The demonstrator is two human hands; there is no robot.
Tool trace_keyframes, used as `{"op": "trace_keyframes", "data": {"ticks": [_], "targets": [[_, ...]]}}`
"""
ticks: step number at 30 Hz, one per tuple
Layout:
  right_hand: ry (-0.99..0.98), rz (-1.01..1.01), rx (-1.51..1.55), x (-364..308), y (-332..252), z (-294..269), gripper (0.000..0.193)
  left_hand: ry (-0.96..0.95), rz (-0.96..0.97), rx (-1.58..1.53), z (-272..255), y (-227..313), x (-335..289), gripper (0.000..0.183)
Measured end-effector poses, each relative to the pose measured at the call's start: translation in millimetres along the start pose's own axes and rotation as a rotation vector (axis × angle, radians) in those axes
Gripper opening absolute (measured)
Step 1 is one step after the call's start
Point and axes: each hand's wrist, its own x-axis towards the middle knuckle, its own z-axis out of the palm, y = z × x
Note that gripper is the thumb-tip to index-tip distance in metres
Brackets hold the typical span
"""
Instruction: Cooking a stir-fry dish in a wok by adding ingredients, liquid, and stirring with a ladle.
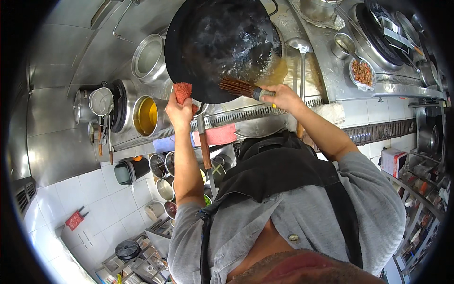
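The wok (222, 45) stood tilted up on its edge over the stove, its black inside facing the person and wet, with yellowish water pooled at its lower right. The left hand (178, 111) was clenched tight on a red cloth (183, 91) wrapped over the wok's near rim, and by that grip it held the pan tipped. The right hand (283, 97) was closed around the handle of a bamboo brush (239, 86), whose bristles reached from the fist leftward onto the lower inside of the wok, just right of the cloth grip.

This looked like the scrubbing step of washing the wok, with the dirty water not yet poured off. The next move would likely call for a firm left-hand hold while the brush swept the rest of the inside, and then a steeper tip to shed the water.

Just beyond the right fist a steel ladle (300, 47) lay on the counter. Left of the cloth grip stood a pot of yellow oil (145, 115) and an empty steel pot (149, 57). Below the left wrist a pink rag (220, 135) hung on the stove's front rail, and farther right of the brush hand sat a bowl of chopped food (362, 72).
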Motion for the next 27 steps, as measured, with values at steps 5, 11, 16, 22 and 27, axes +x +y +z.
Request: {"op": "trace_keyframes", "data": {"ticks": [5,11,16,22,27], "targets": [[0.002,0.011,-0.209,0,24,-27,0.053,0.207,0.059,-0.016,20,18,-34,0.041],[0.471,0.169,-0.202,-90,93,-98,0.047,0.217,-0.319,-0.28,20,14,-32,0.024],[0.694,0.245,-0.522,-111,166,-62,0.039,0.094,-0.645,-0.615,80,-5,-17,0.021],[0.738,-0.116,-0.544,-82,156,4,0.042,0.206,-0.678,-0.862,166,-44,-28,0.019],[0.422,0.366,-0.503,-36,180,39,0.045,0.014,-0.71,-0.984,181,-22,-24,0.024]]}}
